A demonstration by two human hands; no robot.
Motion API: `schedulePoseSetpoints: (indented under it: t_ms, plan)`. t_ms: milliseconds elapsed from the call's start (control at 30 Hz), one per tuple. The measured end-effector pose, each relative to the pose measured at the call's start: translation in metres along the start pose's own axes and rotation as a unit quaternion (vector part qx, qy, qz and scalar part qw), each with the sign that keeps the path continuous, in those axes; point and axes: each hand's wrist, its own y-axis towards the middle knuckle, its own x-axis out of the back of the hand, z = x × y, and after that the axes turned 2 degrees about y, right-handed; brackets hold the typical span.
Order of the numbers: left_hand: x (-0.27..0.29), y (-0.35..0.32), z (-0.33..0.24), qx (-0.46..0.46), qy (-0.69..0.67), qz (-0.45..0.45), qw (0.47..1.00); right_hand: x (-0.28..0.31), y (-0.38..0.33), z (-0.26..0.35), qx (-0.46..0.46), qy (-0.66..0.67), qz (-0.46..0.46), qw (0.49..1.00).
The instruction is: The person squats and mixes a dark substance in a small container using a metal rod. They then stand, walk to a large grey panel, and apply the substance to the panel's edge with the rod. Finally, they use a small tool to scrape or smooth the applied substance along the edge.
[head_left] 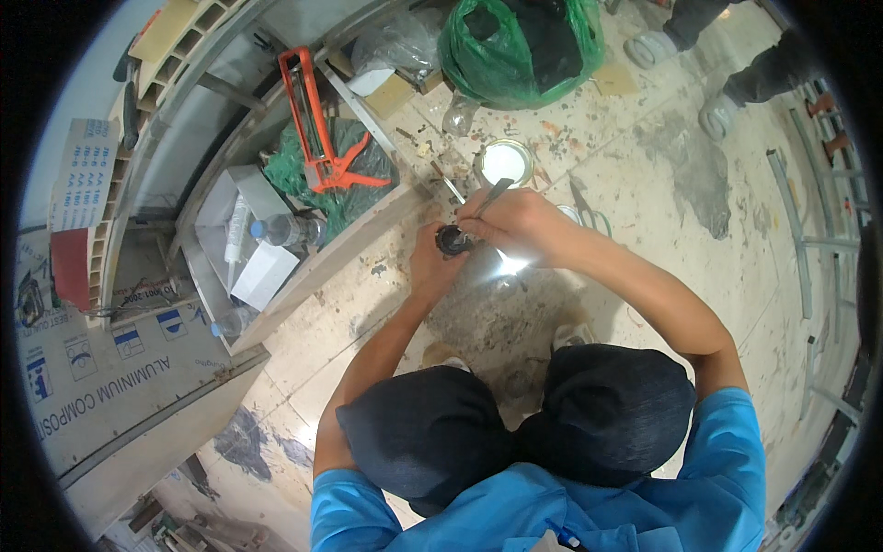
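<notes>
Low over the floor [313, 342], I see left hand [432, 258] curled round a black cup [452, 241], likely steadying it; right hand [520, 221] pinches grey tool [498, 190] near its rim; open can [531, 167] close, presumably for reach.

Between the left hand [432, 259] and its elbow, and likewise for the right hand [517, 219], the forearm is bare. Above both elbows begin the short sleeves [724, 443] of a bright blue shirt [644, 511]. On its front there is a small darker blue item [569, 538], of unclear kind. Behind the hands are almost black trousers [616, 414] and partly visible, pale footwear [447, 357].
</notes>
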Motion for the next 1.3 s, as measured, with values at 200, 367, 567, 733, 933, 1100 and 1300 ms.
schedulePoseSetpoints:
  t_ms: [200, 367, 567, 733, 933, 1100, 1300]
  plan:
    - [-0.011, -0.001, 0.016, -0.004, 0.034, -0.004, 0.999, -0.013, -0.004, -0.013, -0.018, 0.023, 0.008, 1.0]
    - [-0.02, 0.001, 0.02, -0.006, 0.031, 0.002, 0.999, -0.014, -0.003, -0.013, -0.018, 0.001, 0.026, 1.0]
    - [-0.023, 0.003, 0.015, -0.013, 0.019, 0.002, 1.0, -0.007, -0.004, -0.014, 0.014, -0.015, 0.023, 1.0]
    - [-0.021, 0.003, 0.003, 0.009, 0.001, -0.007, 1.0, 0.001, -0.01, -0.012, 0.018, -0.071, 0.019, 0.997]
    - [-0.018, 0.002, -0.008, 0.03, -0.033, -0.018, 0.999, 0.008, -0.019, -0.007, 0.011, -0.054, -0.012, 0.998]
    - [-0.019, 0.004, -0.012, 0.009, -0.034, -0.03, 0.999, 0.012, -0.025, -0.012, 0.029, -0.056, -0.019, 0.998]
    - [-0.018, 0.005, -0.015, 0.002, -0.035, -0.036, 0.999, 0.016, -0.029, -0.015, 0.056, -0.071, -0.013, 0.996]
